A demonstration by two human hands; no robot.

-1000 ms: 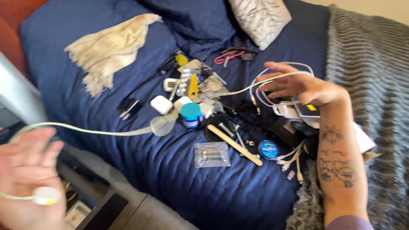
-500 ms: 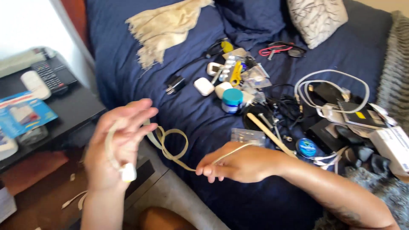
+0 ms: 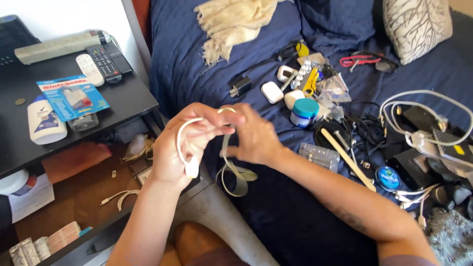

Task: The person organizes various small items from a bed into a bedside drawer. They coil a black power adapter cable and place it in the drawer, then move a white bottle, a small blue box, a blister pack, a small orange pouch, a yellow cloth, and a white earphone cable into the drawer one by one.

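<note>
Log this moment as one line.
left hand: loops of flat white cable wound on | right hand: pinching cable | loose end: hanging | behind: navy blue bedspread

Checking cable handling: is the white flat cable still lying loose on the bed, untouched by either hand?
No: the white flat cable is looped around the left hand, and the right hand grips it.

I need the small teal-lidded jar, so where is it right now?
The teal-lidded jar stands on the blue bedspread, right of centre, beside the white earbud case, beyond the right hand.
</note>
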